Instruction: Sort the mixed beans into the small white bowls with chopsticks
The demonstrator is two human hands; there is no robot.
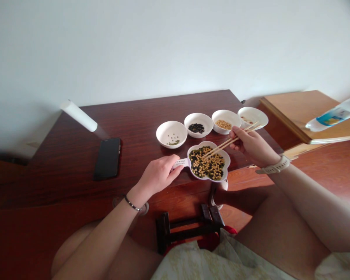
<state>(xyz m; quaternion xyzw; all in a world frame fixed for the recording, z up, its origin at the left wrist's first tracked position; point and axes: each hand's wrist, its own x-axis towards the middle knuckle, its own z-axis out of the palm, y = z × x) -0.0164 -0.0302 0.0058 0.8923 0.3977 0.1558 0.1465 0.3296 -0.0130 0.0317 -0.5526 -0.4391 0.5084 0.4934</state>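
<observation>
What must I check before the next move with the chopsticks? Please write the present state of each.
1. Left hand grips the handle of the dish: ok.
2. Right hand holds the chopsticks: ok.
3. Chopstick tips are at the mixed beans in the dish: ok.
4. Bean pinched between the tips: cannot tell, too small.
5. White bowls stand upright beyond the dish: ok.
6. Phone lies apart from the bowls: ok.

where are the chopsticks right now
In the head view, the chopsticks are right of centre, in the right hand, tips pointing into the flower-shaped dish of beans.
</observation>
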